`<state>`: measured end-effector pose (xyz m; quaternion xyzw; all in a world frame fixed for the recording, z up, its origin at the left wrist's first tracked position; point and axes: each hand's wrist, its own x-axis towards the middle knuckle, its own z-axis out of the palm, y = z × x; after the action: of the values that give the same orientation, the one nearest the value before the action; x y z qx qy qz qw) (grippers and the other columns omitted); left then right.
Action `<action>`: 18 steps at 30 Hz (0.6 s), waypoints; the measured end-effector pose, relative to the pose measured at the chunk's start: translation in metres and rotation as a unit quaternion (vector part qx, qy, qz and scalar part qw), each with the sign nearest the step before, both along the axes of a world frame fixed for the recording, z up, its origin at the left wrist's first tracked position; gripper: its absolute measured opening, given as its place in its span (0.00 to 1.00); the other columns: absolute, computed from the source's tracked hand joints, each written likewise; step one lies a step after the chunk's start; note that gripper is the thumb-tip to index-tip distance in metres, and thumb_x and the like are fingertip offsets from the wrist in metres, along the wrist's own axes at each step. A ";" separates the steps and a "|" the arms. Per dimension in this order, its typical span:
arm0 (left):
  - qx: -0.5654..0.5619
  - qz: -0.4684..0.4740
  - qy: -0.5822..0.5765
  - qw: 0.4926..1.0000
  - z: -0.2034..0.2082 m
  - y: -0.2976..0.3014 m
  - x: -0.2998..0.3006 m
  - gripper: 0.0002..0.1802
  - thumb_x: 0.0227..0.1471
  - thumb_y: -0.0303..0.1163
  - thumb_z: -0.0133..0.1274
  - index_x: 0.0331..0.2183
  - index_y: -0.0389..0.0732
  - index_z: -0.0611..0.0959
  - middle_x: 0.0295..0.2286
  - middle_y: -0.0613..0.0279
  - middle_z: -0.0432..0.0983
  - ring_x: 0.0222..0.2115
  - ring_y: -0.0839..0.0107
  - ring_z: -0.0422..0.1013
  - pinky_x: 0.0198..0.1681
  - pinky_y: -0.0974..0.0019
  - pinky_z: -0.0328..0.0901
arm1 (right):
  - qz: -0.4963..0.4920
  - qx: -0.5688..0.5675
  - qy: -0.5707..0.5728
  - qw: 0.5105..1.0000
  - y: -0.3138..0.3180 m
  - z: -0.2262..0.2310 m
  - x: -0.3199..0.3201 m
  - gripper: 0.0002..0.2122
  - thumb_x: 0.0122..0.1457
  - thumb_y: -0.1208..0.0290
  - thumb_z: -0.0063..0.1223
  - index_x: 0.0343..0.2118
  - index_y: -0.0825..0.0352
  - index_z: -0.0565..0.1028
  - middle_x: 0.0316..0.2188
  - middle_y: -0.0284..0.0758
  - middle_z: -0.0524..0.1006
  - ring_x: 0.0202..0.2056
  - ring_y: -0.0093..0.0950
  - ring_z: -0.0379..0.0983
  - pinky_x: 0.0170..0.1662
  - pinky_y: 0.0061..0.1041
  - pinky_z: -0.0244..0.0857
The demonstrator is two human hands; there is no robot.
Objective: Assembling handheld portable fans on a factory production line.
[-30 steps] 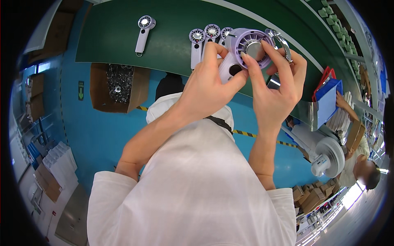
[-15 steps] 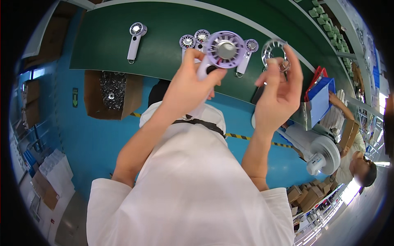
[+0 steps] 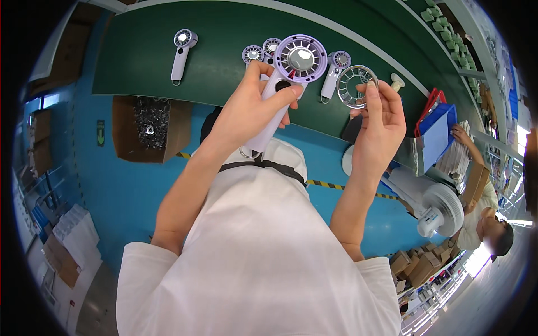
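My left hand [image 3: 250, 109] is closed round the handle of a lilac handheld fan [image 3: 301, 59], its round head facing up with a silver disc in the middle. A metal ring hangs at the handle's lower end. Between thumb and fingers, my right hand [image 3: 381, 120] pinches a shiny ring-shaped grille [image 3: 343, 89] with spokes, held just right of the fan head and apart from it. Beyond my hands, more lilac fans lie on the green table: one fan [image 3: 180, 56] at the left, two partly hidden behind my left hand, and another fan [image 3: 334, 75] behind the grille.
Below the green table's [image 3: 134, 61] left edge stands a cardboard box [image 3: 124, 131] full of shiny rings. At right are a blue bin [image 3: 437, 140], a white electric fan [image 3: 443, 210] and a co-worker [image 3: 486, 224] holding cardboard. A pale green part [image 3: 397, 82] lies near the table's far edge.
My right hand has turned and lowered the grille, bringing it left toward the fan. The held fan has tilted and shifted slightly left, so more of its handle shows.
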<state>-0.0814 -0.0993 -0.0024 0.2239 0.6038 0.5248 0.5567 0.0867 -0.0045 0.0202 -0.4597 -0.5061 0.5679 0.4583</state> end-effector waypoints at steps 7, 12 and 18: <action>-0.019 -0.041 0.021 0.999 0.000 0.003 0.002 0.29 0.52 0.42 0.61 0.44 0.34 0.64 0.26 0.59 0.76 0.22 0.74 0.73 0.27 0.69 0.70 | 0.016 0.063 0.007 0.998 -0.006 0.007 -0.010 0.09 0.59 0.78 0.58 0.41 0.74 0.74 0.33 0.36 0.78 0.25 0.20 0.74 0.29 0.18 0.69; 0.012 -0.064 0.014 0.998 0.001 0.002 0.008 0.31 0.50 0.43 0.64 0.43 0.35 0.64 0.25 0.59 0.75 0.21 0.75 0.72 0.25 0.70 0.68 | 0.068 0.138 -0.033 0.988 -0.010 0.001 -0.022 0.08 0.57 0.81 0.60 0.38 0.73 0.75 0.32 0.32 0.76 0.30 0.17 0.71 0.33 0.16 0.67; 0.003 -0.069 0.052 0.996 0.006 -0.006 0.010 0.27 0.53 0.38 0.63 0.44 0.37 0.64 0.26 0.61 0.75 0.21 0.79 0.70 0.24 0.74 0.65 | 0.081 0.264 -0.105 0.955 -0.009 -0.007 -0.023 0.07 0.54 0.80 0.62 0.35 0.71 0.76 0.29 0.30 0.75 0.27 0.18 0.66 0.33 0.17 0.61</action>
<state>-0.0717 -0.1057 0.0034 0.2937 0.6130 0.4749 0.5589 0.0636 -0.0137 0.0128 -0.3365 -0.7191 0.3975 0.4600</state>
